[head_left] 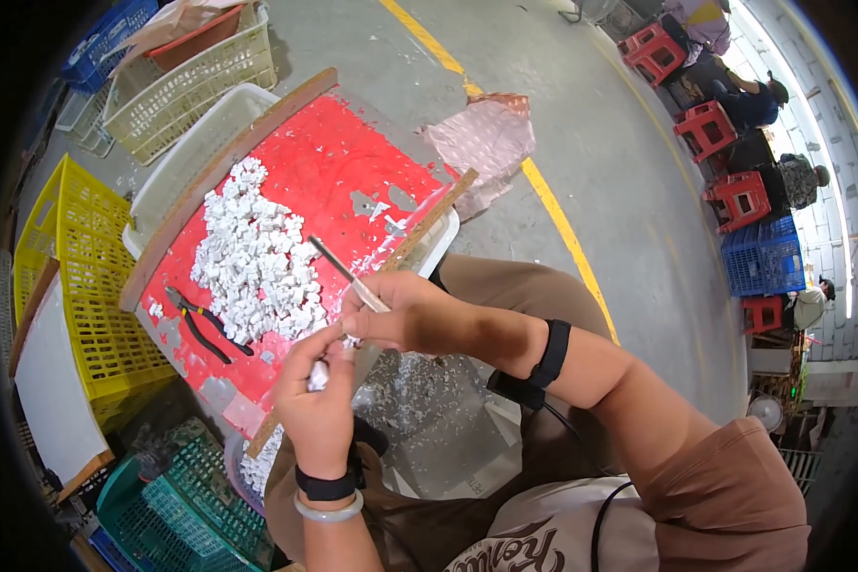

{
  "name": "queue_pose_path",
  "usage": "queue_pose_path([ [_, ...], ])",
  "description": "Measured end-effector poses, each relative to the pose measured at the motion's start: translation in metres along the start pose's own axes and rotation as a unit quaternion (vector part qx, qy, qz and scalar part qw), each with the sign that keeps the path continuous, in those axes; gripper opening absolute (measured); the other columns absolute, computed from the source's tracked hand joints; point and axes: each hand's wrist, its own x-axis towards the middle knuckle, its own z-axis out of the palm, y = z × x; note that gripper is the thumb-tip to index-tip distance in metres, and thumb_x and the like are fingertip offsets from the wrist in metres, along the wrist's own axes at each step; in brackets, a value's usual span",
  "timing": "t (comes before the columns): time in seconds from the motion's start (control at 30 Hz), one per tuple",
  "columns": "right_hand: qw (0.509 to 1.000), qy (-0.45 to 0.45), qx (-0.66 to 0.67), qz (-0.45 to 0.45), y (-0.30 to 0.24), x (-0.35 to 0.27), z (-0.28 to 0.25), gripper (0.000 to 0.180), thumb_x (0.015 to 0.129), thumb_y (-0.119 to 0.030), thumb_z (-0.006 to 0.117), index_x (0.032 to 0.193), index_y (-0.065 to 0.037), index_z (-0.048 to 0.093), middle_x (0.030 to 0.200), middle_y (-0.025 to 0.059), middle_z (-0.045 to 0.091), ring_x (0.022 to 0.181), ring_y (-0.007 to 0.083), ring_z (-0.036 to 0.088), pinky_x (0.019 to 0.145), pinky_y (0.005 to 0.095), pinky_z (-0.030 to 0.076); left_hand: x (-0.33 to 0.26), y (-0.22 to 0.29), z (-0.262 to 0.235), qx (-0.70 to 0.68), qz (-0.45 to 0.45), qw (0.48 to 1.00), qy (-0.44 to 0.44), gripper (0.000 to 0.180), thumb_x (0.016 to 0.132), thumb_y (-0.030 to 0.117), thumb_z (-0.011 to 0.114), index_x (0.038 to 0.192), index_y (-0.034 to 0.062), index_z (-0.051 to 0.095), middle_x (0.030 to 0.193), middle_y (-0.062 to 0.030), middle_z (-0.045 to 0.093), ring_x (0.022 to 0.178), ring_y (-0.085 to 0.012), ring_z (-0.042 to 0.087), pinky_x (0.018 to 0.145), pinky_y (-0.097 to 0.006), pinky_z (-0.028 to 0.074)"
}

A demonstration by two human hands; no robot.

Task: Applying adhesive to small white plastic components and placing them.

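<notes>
White plastic piece (pixel 318 376) sits pinched in my left hand (pixel 316 410) near the board's near edge, while my right hand (pixel 396 315), just right and touching, clamps a thin blade tool (pixel 345 272) whose long axis runs far-left.

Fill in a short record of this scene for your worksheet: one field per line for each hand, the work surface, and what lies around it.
left hand: closed on a small white piece
right hand: grips a thin metal tool, its tip pointing up and left over the board
work surface: red board with wooden edge strips, resting on a white tub
on the board: heap of white pieces; black-handled pliers beside the heap
around: yellow crate at left, green basket below, grey concrete floor
</notes>
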Motion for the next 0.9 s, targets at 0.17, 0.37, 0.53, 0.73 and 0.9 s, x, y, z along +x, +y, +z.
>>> queue_pose_path([
  [0.17,0.97,-0.019,0.215,0.116,-0.033,-0.002,-0.002,0.028,0.083,-0.007,0.062,0.108,0.0,0.055,0.076,0.0004,0.055,0.054,0.0029,0.041,0.046,0.0183,0.033,0.005,-0.008,-0.006,-0.261,-0.148,0.953,0.04,0.028,0.088,0.002,0.057,0.116,0.0011,0.054,0.091,-0.0036,0.058,0.074,-0.0106,0.057,0.061,-0.024,0.05],
  [0.37,0.966,-0.042,0.233,0.1,-0.022,0.0,0.0,0.027,0.083,-0.007,0.061,0.107,0.001,0.053,0.077,0.0025,0.056,0.06,0.0059,0.049,0.052,0.0208,0.039,-0.001,-0.014,0.01,-0.314,-0.171,0.934,-0.016,0.02,0.088,0.0,0.055,0.108,0.0003,0.055,0.089,-0.0036,0.056,0.072,-0.0106,0.057,0.06,-0.025,0.05],
  [0.53,0.962,-0.06,0.252,0.09,-0.026,-0.003,0.001,0.024,0.084,-0.006,0.06,0.107,0.002,0.053,0.078,0.0041,0.058,0.061,0.0068,0.051,0.053,0.0211,0.04,0.003,-0.014,0.01,-0.318,-0.169,0.933,0.004,0.017,0.088,0.0,0.054,0.105,0.0007,0.055,0.082,-0.0031,0.057,0.072,-0.0109,0.057,0.06,-0.024,0.05],
  [0.73,0.969,-0.021,0.225,0.098,-0.023,0.001,0.003,0.024,0.083,-0.011,0.064,0.104,-0.002,0.056,0.078,-0.0012,0.055,0.058,0.0039,0.045,0.051,0.0201,0.036,0.001,-0.011,0.01,-0.403,-0.169,0.899,-0.006,0.019,0.09,0.002,0.053,0.108,0.0008,0.053,0.082,-0.0045,0.058,0.069,-0.0102,0.055,0.061,-0.025,0.05],
  [0.9,0.967,-0.034,0.232,0.099,-0.026,-0.001,0.006,0.022,0.083,-0.011,0.064,0.101,-0.003,0.055,0.073,-0.0024,0.053,0.054,0.0032,0.043,0.048,0.0195,0.032,0.001,-0.003,0.016,-0.368,-0.207,0.906,0.036,0.019,0.089,0.002,0.053,0.109,0.0007,0.053,0.083,-0.0045,0.058,0.065,-0.0099,0.052,0.06,-0.025,0.05],
])
